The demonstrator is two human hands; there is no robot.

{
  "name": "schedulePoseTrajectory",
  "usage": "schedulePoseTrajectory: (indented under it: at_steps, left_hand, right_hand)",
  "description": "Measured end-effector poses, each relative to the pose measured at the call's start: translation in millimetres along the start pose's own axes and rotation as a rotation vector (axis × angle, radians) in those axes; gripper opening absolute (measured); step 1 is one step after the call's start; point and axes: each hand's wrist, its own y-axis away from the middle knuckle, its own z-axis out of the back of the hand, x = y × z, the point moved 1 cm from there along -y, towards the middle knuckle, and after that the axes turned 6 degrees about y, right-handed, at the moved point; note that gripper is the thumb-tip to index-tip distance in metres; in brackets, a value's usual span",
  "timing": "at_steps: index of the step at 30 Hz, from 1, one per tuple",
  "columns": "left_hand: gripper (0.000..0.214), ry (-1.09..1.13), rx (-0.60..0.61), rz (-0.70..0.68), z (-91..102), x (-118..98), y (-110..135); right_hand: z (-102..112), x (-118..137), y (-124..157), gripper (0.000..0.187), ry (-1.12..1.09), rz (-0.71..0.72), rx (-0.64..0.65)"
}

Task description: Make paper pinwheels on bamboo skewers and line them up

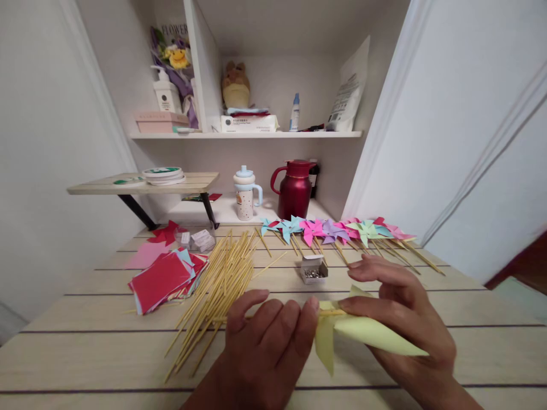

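Near the table's front, both hands are on a pale yellow paper pinwheel [376, 335] and its thin wooden stick [331, 312]. The fingers of my left hand [271, 339] are wrapped round the stick, just left of the paper. My right hand [401, 313] grips the pinwheel from the right, its index finger lying along the stick's end and the thumb hidden behind the paper. Just beyond the hands stands a small open box of metal pins [314, 273]. To the left lies a loose heap of wooden sticks [222, 279].
Finished pinwheels [311, 230] in several colours line the table's back right. Stacked coloured paper squares [162, 279] and a clear plastic box [200, 240] lie left. Behind stand a dotted cup [245, 196], a red thermos jug [294, 191] and a small raised shelf [98, 185].
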Motion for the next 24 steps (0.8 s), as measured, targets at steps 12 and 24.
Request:
schedulePoseTrajectory:
  at_steps: [12, 24]
  left_hand:
    - [0.026, 0.402, -0.062, 0.595, -39.8, 13.3, 0.5]
    - [0.020, 1.137, -0.420, 1.535, -51.2, 40.5, 11.9]
  right_hand:
    - [-14.5, -13.3, 0.8, 0.046, 0.118, -0.264, 0.207]
    - [-25.9, -24.3, 10.7, 0.051, -0.332, -0.869, 0.035]
